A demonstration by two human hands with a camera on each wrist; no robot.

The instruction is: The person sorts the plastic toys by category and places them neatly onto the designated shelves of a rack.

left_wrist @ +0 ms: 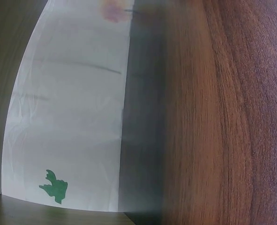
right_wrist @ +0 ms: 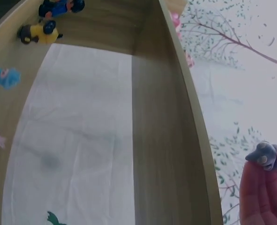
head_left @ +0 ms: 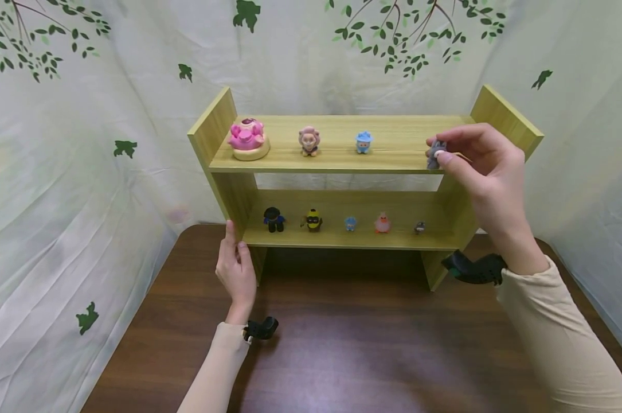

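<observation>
My right hand [head_left: 496, 166] pinches a small grey figurine [head_left: 437, 155] between thumb and fingers, at the right part of the upper shelf [head_left: 403, 129]. In the right wrist view, the grey figurine [right_wrist: 265, 155] shows between the fingertips, near the shelf board's edge. My left hand [head_left: 237, 272] rests at the lower left side panel of the wooden shelf unit, index finger straight up and thumb by the lower board's corner. The left wrist view does not show the left hand. Along the upper shelf stand a pink figure on a round base [head_left: 249, 140], a pink-haired figurine [head_left: 309, 141] and a blue-hatted figurine [head_left: 363, 142].
On the lower shelf [head_left: 331, 241] stand a black-and-blue figurine [head_left: 274, 219], a yellow-and-black one [head_left: 313, 221], a small blue one [head_left: 350, 223], a pink one [head_left: 383, 222] and a tiny grey one [head_left: 419, 228]. A brown table [head_left: 341, 344] carries the unit; a leaf-printed cloth [head_left: 300, 69] hangs behind.
</observation>
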